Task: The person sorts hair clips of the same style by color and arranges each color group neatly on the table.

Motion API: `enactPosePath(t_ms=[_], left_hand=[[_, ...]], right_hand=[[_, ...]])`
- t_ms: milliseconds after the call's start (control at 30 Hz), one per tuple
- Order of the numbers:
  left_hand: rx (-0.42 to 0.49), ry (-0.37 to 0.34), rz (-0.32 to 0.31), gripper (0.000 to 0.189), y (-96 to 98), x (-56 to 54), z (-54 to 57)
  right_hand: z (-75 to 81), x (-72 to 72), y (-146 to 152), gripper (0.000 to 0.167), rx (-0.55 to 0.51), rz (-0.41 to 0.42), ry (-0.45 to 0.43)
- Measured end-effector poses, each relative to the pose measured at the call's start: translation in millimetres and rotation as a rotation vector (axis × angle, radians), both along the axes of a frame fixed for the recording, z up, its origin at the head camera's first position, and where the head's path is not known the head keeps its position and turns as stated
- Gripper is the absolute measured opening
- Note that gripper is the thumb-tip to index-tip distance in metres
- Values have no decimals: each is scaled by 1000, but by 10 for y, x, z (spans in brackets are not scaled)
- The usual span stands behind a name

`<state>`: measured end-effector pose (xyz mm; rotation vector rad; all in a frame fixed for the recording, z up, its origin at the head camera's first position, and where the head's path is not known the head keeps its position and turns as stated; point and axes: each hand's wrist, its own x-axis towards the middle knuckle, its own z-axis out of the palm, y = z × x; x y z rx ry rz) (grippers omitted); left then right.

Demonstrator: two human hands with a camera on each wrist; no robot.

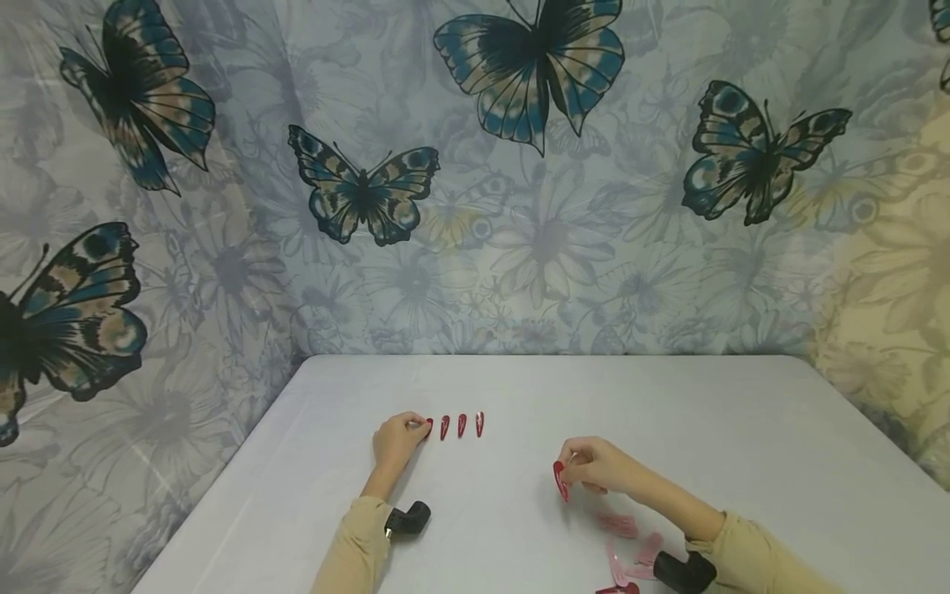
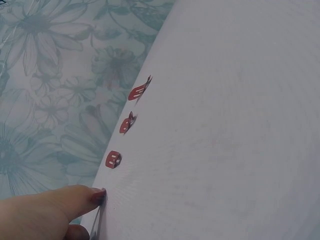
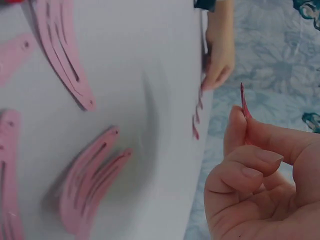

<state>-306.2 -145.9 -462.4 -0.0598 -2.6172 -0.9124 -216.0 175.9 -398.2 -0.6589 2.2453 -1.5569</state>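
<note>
As I watch from the head, the left hand (image 1: 397, 439) pinches a red clip (image 1: 429, 425) beside three matching clips (image 1: 462, 426) toward the far edge of the table (image 1: 668, 400). Left wrist: they form a row. Right wrist: I see the right hand (image 3: 265, 175) pinching a second clip (image 3: 244, 102), pink clips (image 3: 75, 200) nearby.

The head camera looks forward and down across the white surface (image 1: 519, 388) toward the butterfly-patterned backdrop (image 1: 416, 289), the widest and farthest view. The left wrist camera (image 1: 410, 518) looks from close behind the left grip (image 1: 398, 439), tilted, along the row of red clips (image 1: 462, 426). Turned sideways, the right wrist camera (image 1: 684, 572) faces past the right grip (image 1: 596, 464), near the pink clips (image 3: 75, 190); all three views share the left grip and red row.
</note>
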Motion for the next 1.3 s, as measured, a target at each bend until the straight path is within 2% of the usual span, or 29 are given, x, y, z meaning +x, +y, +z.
enactPosePath(t_ms=[167,433,633,967,1100,1300], left_hand=[[10,-27,2,11,-10,-5,-24],[0,21,3,11,-12,-30,35],[9,-12,-2,11,0,-30,32],[-2,1,-5,10,16,-20,32],[-4,3,-4,11,16,-20,39],[8,-11,-4,11,11,-18,15]], right_hand=[[27,-114,-47,5,43,-42,4],[139,-329,-168,6,91,-100,32],[158,-480,-242,5,124,-149,24],[230,-701,-433,7,61,-301,-29],[174,-817,-501,7,92,-332,2],[-20,-982,-553,4,182,-384,74]])
